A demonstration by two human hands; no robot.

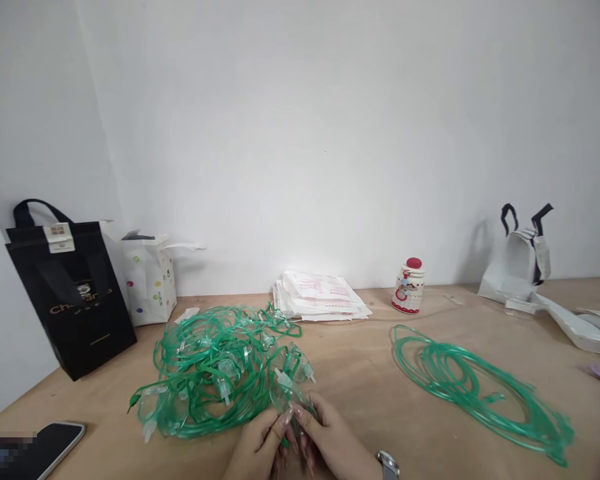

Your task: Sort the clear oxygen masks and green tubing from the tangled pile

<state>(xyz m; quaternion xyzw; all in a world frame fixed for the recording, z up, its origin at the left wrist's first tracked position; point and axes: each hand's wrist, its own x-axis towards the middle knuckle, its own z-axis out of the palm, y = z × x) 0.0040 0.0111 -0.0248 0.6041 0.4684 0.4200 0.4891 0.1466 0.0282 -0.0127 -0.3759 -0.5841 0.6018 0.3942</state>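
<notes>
At the table's front, my left hand (266, 437) and my right hand (329, 432) are close together, fingers pinched on a clear, green-tinted oxygen mask (283, 396). The mask's white connector points away from me, and its lower part is hidden behind my fingers. Just left of my hands lies a tangled pile of green oxygen masks and tubing (215, 373), with clear mask bodies and white connectors showing among the loops. Off to the right rests a loose coil of green tubing (460, 383), apart from both hands.
Against the wall sit a stack of white printed packets (323, 295) and a white-and-red bottle (409, 288). A black bag (75, 300) and a dotted white bag (150, 280) stand at left. A phone (55, 443) lies front left. Farther right are a white bag (513, 267) and white packages (575, 327).
</notes>
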